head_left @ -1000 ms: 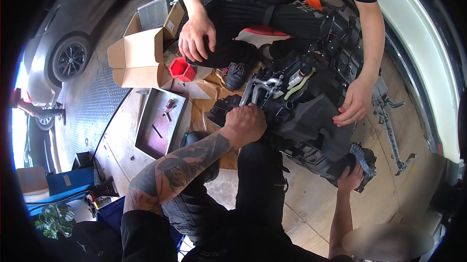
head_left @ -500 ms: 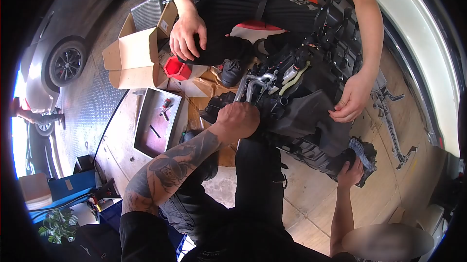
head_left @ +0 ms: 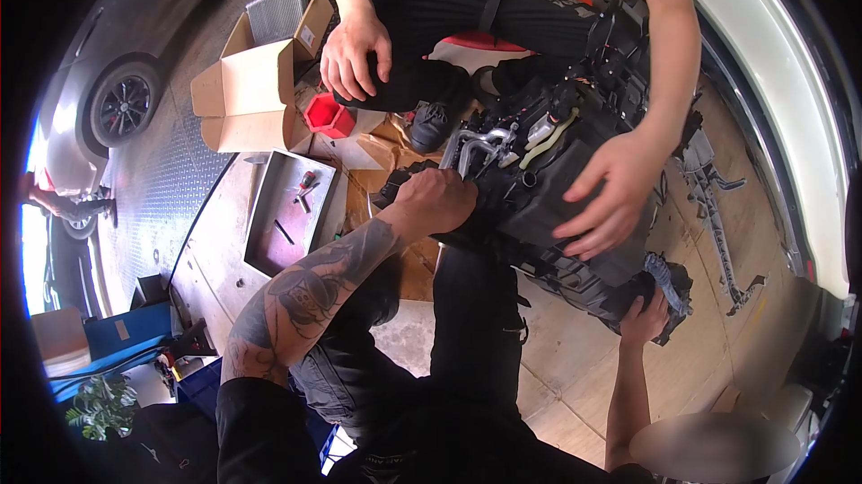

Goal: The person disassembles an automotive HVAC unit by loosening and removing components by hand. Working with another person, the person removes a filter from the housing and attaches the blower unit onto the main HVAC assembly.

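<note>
A black plastic car heater housing (head_left: pixel 575 188) lies across the floor in front of me, with wiring and a yellow-green strip along its top. My left hand (head_left: pixel 438 201), on a tattooed arm, is closed around the lower end of the bent metal pipes (head_left: pixel 485 145) at its left side; the fingertips are mostly hidden. At the near right end, my right hand (head_left: pixel 645 315) grips the housing's edge, beside a bundle of grey-blue wrapped material (head_left: pixel 664 279). A co-worker's hand (head_left: pixel 611 192) hovers over or touches the housing with fingers spread; their other hand (head_left: pixel 355 55) hangs near their knee.
To the left stand a metal tray (head_left: pixel 289 215) with a red-handled screwdriver (head_left: pixel 307 180), a red hexagonal container (head_left: pixel 329 116), and an open cardboard box (head_left: pixel 256 93) holding a finned core (head_left: pixel 283 13). A metal bracket (head_left: pixel 718 224) lies at right beside a white car body panel (head_left: pixel 799 125).
The co-worker's hand on the right has swung left and down over the housing, its fingers now spread. My hands keep their holds, and the view has shifted slightly.
</note>
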A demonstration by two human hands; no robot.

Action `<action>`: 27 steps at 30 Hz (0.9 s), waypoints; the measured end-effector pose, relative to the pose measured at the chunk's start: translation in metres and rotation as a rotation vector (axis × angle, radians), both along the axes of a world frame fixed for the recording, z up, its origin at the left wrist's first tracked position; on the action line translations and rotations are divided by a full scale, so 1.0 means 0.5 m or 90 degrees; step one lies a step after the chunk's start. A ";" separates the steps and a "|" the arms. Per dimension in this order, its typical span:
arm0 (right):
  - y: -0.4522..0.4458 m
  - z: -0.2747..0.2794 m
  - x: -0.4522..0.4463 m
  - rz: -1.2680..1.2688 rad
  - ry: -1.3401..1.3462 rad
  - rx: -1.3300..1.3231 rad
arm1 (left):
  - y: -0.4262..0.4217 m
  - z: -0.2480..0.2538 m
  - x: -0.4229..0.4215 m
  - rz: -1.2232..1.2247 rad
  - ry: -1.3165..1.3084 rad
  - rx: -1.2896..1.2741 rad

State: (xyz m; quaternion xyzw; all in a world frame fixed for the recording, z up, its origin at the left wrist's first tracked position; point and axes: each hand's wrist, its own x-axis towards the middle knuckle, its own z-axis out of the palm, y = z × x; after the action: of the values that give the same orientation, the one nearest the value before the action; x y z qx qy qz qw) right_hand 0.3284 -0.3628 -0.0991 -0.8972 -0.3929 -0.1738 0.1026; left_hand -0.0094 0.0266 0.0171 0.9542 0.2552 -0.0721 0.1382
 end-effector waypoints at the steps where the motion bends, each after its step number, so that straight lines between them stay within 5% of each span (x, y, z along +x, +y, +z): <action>1: -0.002 -0.003 0.002 0.001 0.002 -0.008 | -0.007 0.021 0.006 0.070 0.022 -0.045; 11: 0.002 0.002 -0.002 0.009 -0.007 -0.001 | -0.024 -0.030 -0.012 0.030 -0.054 0.038; 15: -0.005 -0.003 0.004 0.000 -0.003 -0.018 | -0.020 -0.041 -0.005 0.116 -0.024 -0.053; 21: -0.002 -0.006 0.006 0.011 -0.005 -0.009 | -0.014 -0.016 -0.013 -0.036 -0.039 0.066; 24: -0.003 0.001 0.004 0.009 0.006 -0.001 | -0.020 -0.024 -0.007 -0.013 -0.046 0.062; 26: -0.006 0.000 0.003 -0.004 0.016 -0.023 | -0.034 -0.039 0.001 0.236 -0.092 -0.071; 27: -0.003 -0.001 0.006 -0.004 0.015 -0.022 | -0.042 -0.041 0.003 0.236 -0.093 -0.070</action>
State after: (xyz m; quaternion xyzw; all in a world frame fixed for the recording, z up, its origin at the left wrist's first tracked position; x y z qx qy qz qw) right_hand 0.3312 -0.3642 -0.0997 -0.9019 -0.3920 -0.1565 0.0914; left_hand -0.0079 0.0055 -0.0032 0.8846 0.4118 0.0101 0.2188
